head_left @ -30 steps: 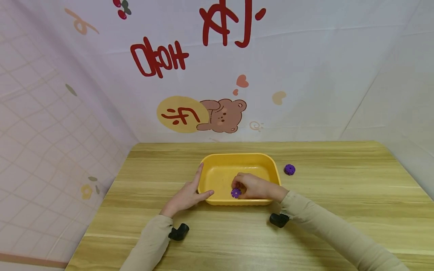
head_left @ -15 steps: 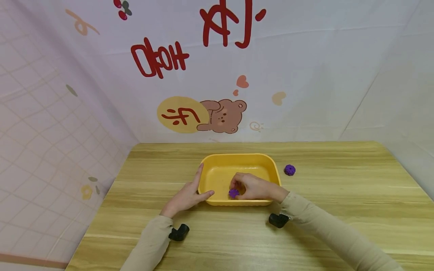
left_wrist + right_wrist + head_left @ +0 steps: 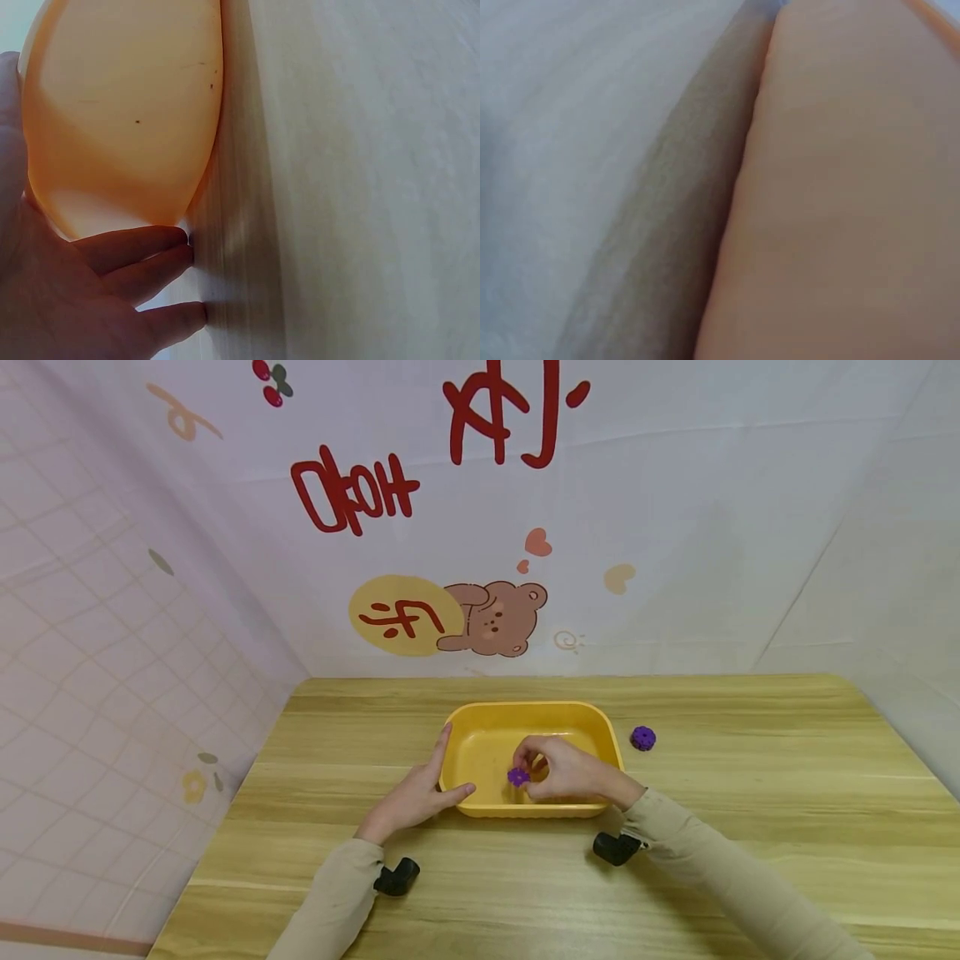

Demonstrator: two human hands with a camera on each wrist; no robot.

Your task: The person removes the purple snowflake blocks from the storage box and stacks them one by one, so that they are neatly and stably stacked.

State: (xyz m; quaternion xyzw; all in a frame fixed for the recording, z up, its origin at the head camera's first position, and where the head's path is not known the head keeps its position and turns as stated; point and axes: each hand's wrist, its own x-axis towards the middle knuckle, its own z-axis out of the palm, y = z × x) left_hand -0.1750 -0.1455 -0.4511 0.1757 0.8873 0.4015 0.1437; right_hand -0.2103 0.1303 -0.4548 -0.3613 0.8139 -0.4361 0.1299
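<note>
A yellow plastic tub (image 3: 483,743) stands on the table. My right hand (image 3: 566,772) reaches into it and pinches a purple snowflake building disc (image 3: 518,777) between thumb and fingers above the tub floor. My left hand (image 3: 408,797) rests against the tub's near left corner, its thumb over the rim and its index finger straight along the left side. In the left wrist view, other fingers (image 3: 142,255) lie outside against the tub wall. The right wrist view shows the tub's outer wall (image 3: 840,187), but the right hand is not seen there.
A small stack of purple snowflake discs (image 3: 642,738) lies on the wooden table (image 3: 750,760) just right of the tub. Each sleeve has a black wrist mount, the left one (image 3: 397,877) and the right one (image 3: 617,848). A printed cloth (image 3: 675,527) hangs behind the table.
My right hand has lifted the purple disc slightly off the tub floor, and the disc has turned in the fingers. The left hand keeps its place on the tub.
</note>
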